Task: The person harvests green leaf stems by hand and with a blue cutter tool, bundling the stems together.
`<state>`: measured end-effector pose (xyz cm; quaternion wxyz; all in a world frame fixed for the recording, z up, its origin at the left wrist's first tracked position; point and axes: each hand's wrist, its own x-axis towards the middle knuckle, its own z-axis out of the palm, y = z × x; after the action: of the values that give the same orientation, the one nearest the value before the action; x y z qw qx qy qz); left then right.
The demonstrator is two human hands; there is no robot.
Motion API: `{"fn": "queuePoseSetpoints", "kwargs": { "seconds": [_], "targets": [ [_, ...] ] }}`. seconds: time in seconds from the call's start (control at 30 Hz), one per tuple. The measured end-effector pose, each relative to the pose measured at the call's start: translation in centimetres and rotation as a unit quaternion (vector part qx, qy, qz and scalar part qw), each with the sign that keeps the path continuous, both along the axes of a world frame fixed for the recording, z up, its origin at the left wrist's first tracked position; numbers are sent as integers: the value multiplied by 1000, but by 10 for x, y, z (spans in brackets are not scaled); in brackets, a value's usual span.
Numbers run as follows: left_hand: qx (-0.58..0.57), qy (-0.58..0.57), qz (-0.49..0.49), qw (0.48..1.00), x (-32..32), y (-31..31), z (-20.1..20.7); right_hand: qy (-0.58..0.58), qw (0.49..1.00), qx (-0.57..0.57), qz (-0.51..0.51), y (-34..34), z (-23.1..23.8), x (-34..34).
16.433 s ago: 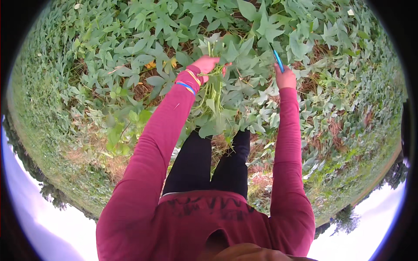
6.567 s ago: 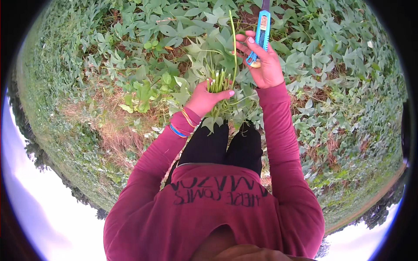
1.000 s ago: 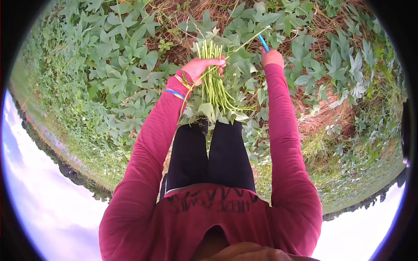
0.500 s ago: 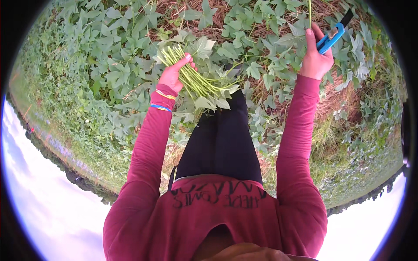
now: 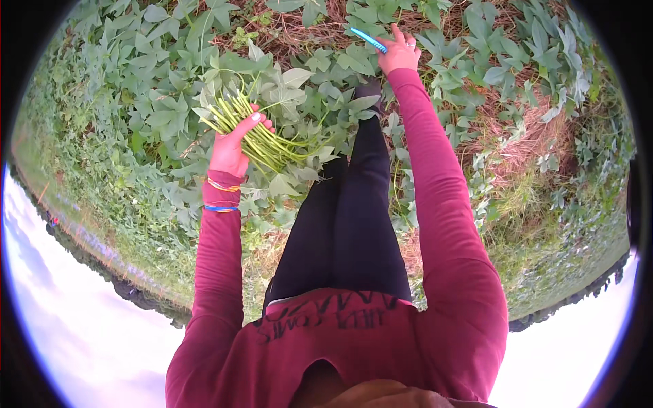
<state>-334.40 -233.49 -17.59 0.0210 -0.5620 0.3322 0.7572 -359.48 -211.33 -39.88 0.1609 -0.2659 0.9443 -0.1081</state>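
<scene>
My left hand is closed round a bunch of leafy green stems, its thumb lying across them. The cut ends point up and left, and the leaves hang on both sides. Farther out to the right, my right hand reaches low into the vines, with a blue-handled cutter held at its thumb side. Some of its fingers stretch out toward the leaves, and a ring shows on one. Whether those fingertips touch a stem cannot be made out.
Lobed-leaf vines cover the ground, with dry straw showing between them. My dark-trousered legs and one shoe stand among the leaves. A tree line and sky lie at the rim.
My right hand has swung left and down into the vines with the cutter; the upright stem it pinched no longer shows there. My left hand has shifted left and slightly nearer with the bunch.
</scene>
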Motion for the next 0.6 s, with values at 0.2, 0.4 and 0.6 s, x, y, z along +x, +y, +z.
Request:
{"fn": "queuePoseSetpoints", "kwargs": {
  "seconds": [0.2,0.4,0.6],
  "targets": [
    [12,-29,-70,997,-25,25,-31,-25,977,-213,-12,49,39,45],
    [103,57,-255,960,-195,134,-59,44,954,-269,-123,95,214,47],
    [118,121,-337,926,-286,193,-67,-91,874,-443,-177,127,237,4]
  ]
}}
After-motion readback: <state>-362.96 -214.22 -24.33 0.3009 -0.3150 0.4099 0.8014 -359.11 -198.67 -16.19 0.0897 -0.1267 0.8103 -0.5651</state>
